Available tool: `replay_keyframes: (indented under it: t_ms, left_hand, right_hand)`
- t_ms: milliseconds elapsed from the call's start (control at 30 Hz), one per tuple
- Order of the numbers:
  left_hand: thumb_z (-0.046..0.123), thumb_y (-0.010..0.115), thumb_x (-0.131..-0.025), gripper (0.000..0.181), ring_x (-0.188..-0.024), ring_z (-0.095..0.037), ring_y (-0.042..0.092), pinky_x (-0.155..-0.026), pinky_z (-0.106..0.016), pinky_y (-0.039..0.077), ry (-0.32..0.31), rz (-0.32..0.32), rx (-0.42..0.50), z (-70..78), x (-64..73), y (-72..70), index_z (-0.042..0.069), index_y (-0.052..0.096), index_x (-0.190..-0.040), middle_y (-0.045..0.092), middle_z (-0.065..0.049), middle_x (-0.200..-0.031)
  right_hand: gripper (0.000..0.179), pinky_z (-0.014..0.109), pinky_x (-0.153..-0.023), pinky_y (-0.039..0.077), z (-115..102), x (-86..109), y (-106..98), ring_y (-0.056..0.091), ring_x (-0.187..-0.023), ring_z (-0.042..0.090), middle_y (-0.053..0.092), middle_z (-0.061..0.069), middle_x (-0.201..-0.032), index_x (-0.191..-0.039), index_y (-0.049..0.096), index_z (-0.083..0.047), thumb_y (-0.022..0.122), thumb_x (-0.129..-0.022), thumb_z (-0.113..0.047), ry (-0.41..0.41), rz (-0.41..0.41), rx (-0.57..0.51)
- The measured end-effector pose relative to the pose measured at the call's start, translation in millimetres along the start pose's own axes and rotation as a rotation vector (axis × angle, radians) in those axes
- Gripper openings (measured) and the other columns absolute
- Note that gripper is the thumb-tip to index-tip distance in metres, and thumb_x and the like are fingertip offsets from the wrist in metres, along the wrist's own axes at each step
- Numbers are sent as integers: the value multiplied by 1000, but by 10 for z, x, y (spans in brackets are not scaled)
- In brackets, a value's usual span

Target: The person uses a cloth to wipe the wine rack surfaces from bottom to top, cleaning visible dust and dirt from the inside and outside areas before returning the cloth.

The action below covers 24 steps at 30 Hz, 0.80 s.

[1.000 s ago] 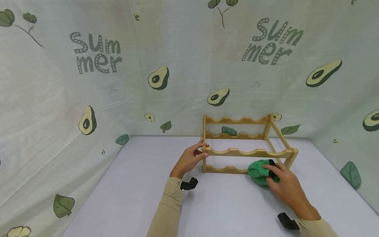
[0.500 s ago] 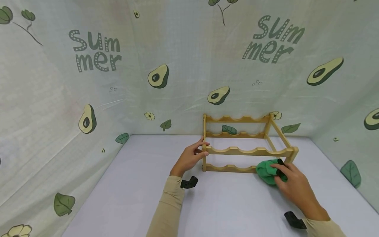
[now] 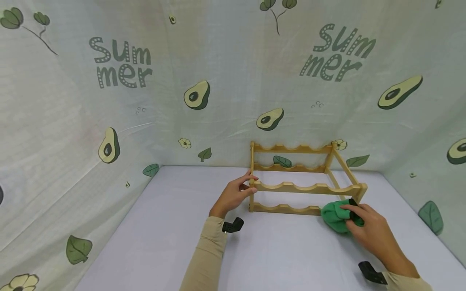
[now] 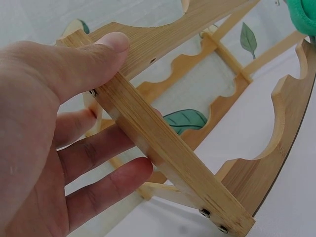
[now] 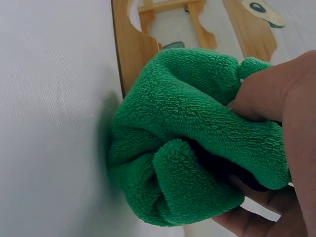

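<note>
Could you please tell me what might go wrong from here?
The wooden rack might swivel or slide: the left hand holds it only at its left end, while the right hand has the green cloth at the other.

The bunched cloth could catch on the scalloped edge of the lower front rail.

The cloth hides part of that rail, so a spot could be missed.

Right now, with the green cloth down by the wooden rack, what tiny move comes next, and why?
I'd probably slide the green cloth up the right front post: the right hand holds it at the right end of the lower front rail, so little rail seems left that way, while the left hand grips the left front post.
</note>
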State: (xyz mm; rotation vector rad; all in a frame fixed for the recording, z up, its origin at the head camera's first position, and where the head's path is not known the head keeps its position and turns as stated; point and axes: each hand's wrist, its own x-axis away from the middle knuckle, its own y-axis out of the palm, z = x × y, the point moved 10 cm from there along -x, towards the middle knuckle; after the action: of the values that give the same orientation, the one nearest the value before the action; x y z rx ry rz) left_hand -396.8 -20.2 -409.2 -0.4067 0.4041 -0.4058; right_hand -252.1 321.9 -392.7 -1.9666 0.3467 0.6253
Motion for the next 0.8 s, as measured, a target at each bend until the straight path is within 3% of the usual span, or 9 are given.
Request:
replay_keyframes:
  t_ms: [233,400,567,800]
  left_hand:
    - [34,69,-96,43,-94,-11,66,-79,-31,52,8,-18,-13,19,-8,26,22,62,-136,31,0,-161]
    - [35,70,-95,42,-93,-11,66,-79,-30,52,4,-10,-14,11,-1,20,24,63,-135,32,2,-160]
    - [34,70,-96,37,-95,-13,67,-78,-34,52,4,-3,5,12,9,9,28,64,-132,33,2,-160]
    - [31,69,-96,29,-95,-13,65,-80,-35,53,-30,9,14,-2,16,26,28,65,-125,33,1,-161]
  right_hand:
    - [39,58,-68,50,51,36,-26,60,-87,36,63,18,-103,-109,72,-4,79,-72,2,22,-45,8]
    - [37,56,-66,51,114,47,-54,60,-84,36,64,20,-100,-109,72,-3,79,-74,0,58,-86,22]
    - [35,62,-70,49,223,51,-63,61,-91,44,64,26,-105,-112,70,0,77,-78,-3,116,-119,45]
    - [35,65,-74,46,229,63,-126,59,-96,49,63,28,-107,-112,68,1,73,-78,-1,135,-69,44]
